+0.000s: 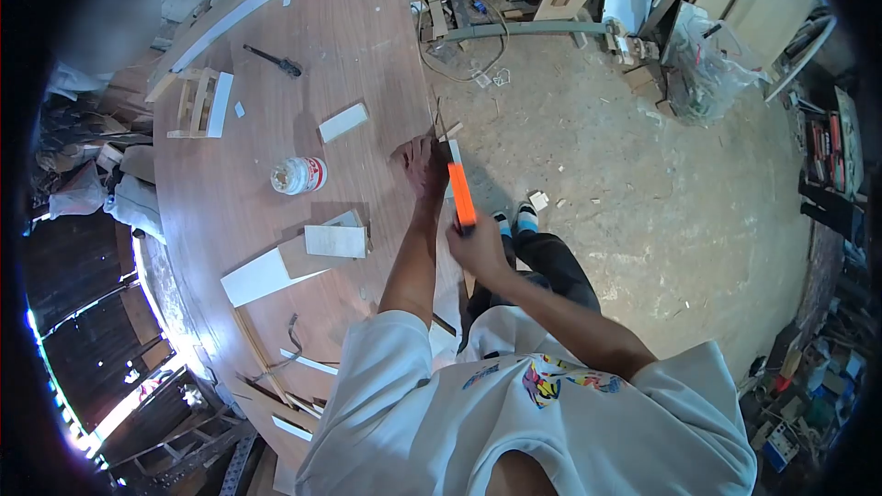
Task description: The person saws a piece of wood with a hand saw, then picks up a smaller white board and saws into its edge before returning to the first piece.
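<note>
right hand (478, 243) grips orange tool (461, 193) — left hand (423, 165) on tabletop (367, 46).

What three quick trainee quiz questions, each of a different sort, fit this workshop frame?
1. True or false: the right hand holds an orange tool.
2. Where does the left hand rest: A on the floor, B at the table edge, C on the white jar?
3. Fill in: the white jar lies on its ____.

Key: 1 true; 2 B; 3 side.
</note>
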Demonstrator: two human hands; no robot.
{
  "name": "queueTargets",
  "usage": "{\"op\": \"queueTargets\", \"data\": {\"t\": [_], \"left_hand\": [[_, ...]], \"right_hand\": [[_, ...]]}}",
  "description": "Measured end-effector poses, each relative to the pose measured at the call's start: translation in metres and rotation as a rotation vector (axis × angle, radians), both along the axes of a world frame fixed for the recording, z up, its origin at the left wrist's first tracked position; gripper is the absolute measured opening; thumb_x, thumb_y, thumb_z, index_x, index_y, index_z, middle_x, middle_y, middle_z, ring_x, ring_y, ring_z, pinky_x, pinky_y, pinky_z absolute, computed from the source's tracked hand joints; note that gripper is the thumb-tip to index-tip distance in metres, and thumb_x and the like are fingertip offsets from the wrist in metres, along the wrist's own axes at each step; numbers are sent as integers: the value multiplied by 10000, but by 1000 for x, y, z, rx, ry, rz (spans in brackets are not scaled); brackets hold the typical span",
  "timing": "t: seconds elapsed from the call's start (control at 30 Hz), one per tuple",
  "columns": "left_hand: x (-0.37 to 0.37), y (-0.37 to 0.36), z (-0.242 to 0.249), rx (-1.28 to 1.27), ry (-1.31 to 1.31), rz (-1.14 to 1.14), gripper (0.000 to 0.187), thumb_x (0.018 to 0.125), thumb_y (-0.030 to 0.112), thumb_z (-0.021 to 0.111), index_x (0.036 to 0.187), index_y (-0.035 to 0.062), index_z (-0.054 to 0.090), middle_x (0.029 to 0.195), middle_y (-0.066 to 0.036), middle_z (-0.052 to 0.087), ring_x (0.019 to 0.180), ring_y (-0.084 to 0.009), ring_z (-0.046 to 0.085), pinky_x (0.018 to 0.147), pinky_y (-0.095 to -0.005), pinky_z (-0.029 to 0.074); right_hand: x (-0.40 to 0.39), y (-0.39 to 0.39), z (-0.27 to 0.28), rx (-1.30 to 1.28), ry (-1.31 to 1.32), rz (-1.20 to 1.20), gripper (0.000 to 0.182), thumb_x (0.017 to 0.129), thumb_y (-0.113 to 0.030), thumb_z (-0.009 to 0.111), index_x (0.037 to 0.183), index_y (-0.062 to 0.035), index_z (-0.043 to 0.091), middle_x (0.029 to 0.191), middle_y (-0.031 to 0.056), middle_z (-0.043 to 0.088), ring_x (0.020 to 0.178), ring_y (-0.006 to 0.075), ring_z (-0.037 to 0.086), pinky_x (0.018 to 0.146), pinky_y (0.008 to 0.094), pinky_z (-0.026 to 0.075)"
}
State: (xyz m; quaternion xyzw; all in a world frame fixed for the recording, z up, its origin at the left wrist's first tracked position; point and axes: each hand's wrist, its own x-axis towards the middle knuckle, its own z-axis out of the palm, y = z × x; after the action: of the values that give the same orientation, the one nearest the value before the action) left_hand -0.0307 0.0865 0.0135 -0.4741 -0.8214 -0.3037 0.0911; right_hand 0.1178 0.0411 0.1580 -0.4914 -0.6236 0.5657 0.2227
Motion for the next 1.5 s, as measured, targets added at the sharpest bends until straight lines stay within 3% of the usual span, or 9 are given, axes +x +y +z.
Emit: {"op": "queueTargets", "data": {"t": [0.17,0.3,0.63,0.77,1.03,1.13,1.4,1.43,1.5], "left_hand": [[1,4,-7,-112,-113,19,150,810,168,552,931,83,578,990,-70,560,1005,-273,502,918,-428,343],[2,2,5,-76,17,-17,124,789,155,557,888,92,598,988,-62,570,982,-258,518,853,-417,387],[-2,2,-16,-133,-91,37,183,802,158,539,965,91,587,1011,-73,563,1016,-252,501,869,-415,369],[-3,-1,-9,-126,-98,-19,191,817,182,525,973,86,581,1017,-85,558,1025,-266,493,902,-419,351],[2,3,-2,-155,-131,41,173,826,164,526,970,82,575,1005,-85,558,1030,-278,492,915,-420,352],[-3,5,-4,-135,-121,6,169,827,161,526,967,79,575,1001,-87,561,1030,-280,497,912,-417,359],[-7,7,-8,-87,-102,0,141,802,144,535,924,96,588,964,-66,573,993,-255,521,923,-419,357],[-1,5,1,-109,-77,-66,133,792,137,536,903,94,595,949,-67,577,984,-246,520,930,-425,352],[6,7,2,-96,-60,-51,129,800,157,549,903,95,596,952,-65,582,986,-256,520,958,-420,326]], "right_hand": [[40,-38,37,-82,73,7,75,738,2,591,751,-9,518,627,79,516,588,118,495,566,290,427],[-7,9,-33,64,40,-40,88,741,-25,585,734,5,503,591,106,486,565,141,489,551,301,424],[52,-51,54,-131,70,17,125,737,19,597,718,-11,477,597,90,455,562,111,477,529,298,406],[-7,8,-34,94,82,-37,100,749,-19,598,729,3,503,605,116,497,553,148,507,522,329,406],[52,-44,53,-80,100,41,123,739,-15,622,757,17,505,613,111,520,566,165,528,549,322,431],[44,-41,52,-239,104,11,142,705,33,598,823,25,520,659,184,556,639,349,605,587,353,458],[31,-21,31,-61,81,-7,122,731,0,621,825,23,549,685,126,568,640,207,580,609,317,456],[42,-10,47,-247,41,-10,109,744,-10,636,795,5,541,662,29,533,620,96,522,569,270,431],[52,-3,41,-189,68,29,107,777,-30,631,808,-11,531,635,6,490,577,74,486,517,249,399]]}}
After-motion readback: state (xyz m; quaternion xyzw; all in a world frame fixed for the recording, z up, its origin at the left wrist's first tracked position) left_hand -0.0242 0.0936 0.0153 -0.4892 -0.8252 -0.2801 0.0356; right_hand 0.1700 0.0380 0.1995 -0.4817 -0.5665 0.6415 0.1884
